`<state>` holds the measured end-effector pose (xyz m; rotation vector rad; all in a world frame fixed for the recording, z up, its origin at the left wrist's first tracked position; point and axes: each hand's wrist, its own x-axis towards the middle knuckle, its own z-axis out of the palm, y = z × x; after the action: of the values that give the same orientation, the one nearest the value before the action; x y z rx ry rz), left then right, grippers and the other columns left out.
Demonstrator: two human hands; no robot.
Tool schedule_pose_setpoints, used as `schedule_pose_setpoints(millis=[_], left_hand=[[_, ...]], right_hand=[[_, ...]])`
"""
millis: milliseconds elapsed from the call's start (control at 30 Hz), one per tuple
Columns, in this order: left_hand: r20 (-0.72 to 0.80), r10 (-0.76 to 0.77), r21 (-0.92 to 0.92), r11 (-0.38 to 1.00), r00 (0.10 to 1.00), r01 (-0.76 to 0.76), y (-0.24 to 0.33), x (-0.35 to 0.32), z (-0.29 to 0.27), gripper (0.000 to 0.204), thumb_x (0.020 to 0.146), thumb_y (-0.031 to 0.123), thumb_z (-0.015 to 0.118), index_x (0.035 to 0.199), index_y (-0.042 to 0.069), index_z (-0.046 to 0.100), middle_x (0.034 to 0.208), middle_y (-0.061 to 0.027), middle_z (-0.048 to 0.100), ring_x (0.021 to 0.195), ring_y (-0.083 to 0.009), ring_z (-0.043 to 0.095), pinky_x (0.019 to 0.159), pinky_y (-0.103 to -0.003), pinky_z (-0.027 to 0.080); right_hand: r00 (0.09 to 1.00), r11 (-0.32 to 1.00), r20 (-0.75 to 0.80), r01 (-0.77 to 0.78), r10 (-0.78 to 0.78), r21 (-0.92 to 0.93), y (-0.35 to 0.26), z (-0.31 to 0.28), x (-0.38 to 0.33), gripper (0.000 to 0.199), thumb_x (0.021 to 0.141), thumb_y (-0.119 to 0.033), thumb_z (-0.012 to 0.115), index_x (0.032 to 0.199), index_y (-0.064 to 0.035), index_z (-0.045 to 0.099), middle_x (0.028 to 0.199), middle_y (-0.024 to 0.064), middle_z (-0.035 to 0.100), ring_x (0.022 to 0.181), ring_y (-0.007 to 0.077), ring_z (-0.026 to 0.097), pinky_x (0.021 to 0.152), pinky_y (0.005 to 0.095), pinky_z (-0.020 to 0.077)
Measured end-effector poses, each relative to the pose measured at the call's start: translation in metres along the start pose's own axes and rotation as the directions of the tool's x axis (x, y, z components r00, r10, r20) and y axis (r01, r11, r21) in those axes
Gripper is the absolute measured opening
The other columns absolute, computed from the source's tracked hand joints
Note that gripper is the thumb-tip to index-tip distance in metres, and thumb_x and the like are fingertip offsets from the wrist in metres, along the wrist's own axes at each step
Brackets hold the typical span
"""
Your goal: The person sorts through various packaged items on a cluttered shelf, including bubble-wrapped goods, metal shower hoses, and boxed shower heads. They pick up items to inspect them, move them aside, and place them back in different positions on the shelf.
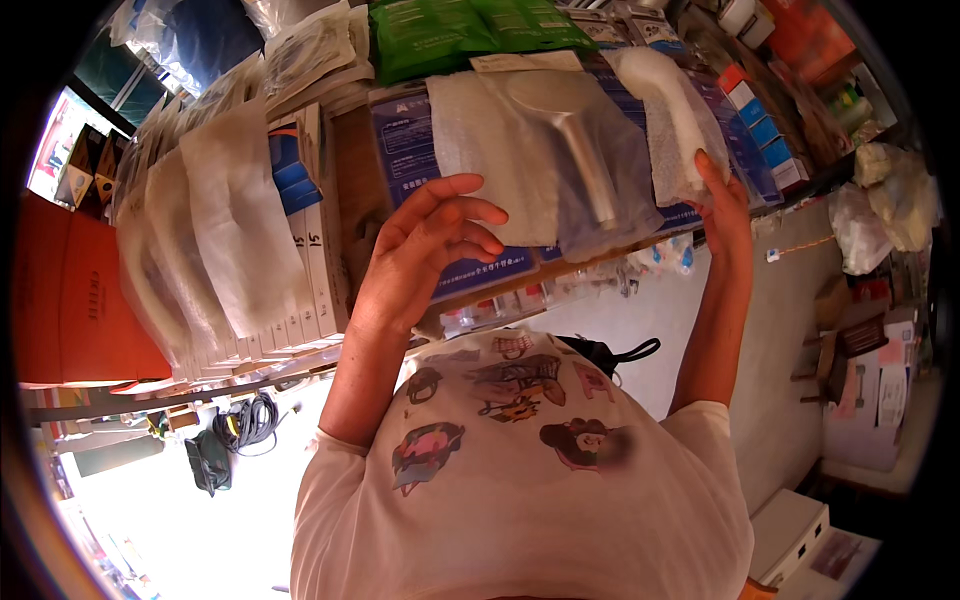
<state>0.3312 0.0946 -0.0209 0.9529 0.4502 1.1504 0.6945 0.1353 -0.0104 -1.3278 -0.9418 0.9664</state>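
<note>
**Both hands up at the wrapped fitting on the shelf**

Nearest, under the wooden shelf (352, 170), pale floor lies open below the person's printed T-shirt (520, 480), with a coil of dark cable (247, 420) well to the left. The shelf's front edge runs just beneath the hands. The left hand (425, 250) is spread, fingers fanned and loosely curled, its fingertips touching the left edge of the white padded wrap (480, 140). The right hand (725, 205) grips the wrap's rolled right end, fingers closed round it. Inside the clear bag lies a metal fitting (585, 160), resting on blue flat packets. Behind it, green packs (450, 35) crowd the shelf; white sleeves hang left.
</note>
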Motion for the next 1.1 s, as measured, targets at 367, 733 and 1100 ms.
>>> schedule_pose_setpoints(millis=[367, 733, 1100], left_hand=[[-0.013, 0.031, -0.013, 0.999, 0.999, -0.031, -0.007, -0.008, -0.008, 0.035, 0.096, 0.021, 0.052, 0.123, -0.002, 0.05, 0.103, -0.0157, 0.064, 0.086, -0.0193, 0.064, 0.078, -0.031, 0.052], [-0.12, 0.157, 0.306, 0.945, 0.98, -0.113, 0.014, -0.032, -0.002, 0.032, 0.094, 0.018, 0.054, 0.118, -0.003, 0.052, 0.099, -0.014, 0.065, 0.086, -0.0177, 0.063, 0.079, -0.029, 0.049], [-0.29, 0.708, 0.867, 0.479, 0.645, -0.136, 0.079, -0.097, -0.032, 0.023, 0.087, 0.002, 0.06, 0.11, 0.0, 0.059, 0.095, -0.0079, 0.067, 0.09, -0.0132, 0.062, 0.081, -0.027, 0.048]], right_hand=[[0.979, 0.965, 0.117, -0.135, 0.164, -0.223, 0.011, 0.004, 0.041, 0.064, 0.076, -0.049, 0.073, 0.117, -0.0016, 0.058, 0.104, 0.008, 0.063, 0.095, 0.0168, 0.06, 0.074, 0.0293, 0.0497], [0.924, 0.625, -0.013, 0.249, -0.383, -0.74, 0.031, -0.003, 0.027, 0.062, 0.083, -0.042, 0.067, 0.124, 0.0017, 0.054, 0.118, 0.0144, 0.06, 0.105, 0.0282, 0.058, 0.092, 0.035, 0.0433], [0.761, 0.724, -0.142, 0.516, -0.632, -0.458, 0.02, 0.027, -0.045, 0.041, 0.091, -0.009, 0.057, 0.13, -0.0019, 0.049, 0.127, 0.0119, 0.054, 0.108, 0.0206, 0.057, 0.092, 0.0324, 0.0452]])
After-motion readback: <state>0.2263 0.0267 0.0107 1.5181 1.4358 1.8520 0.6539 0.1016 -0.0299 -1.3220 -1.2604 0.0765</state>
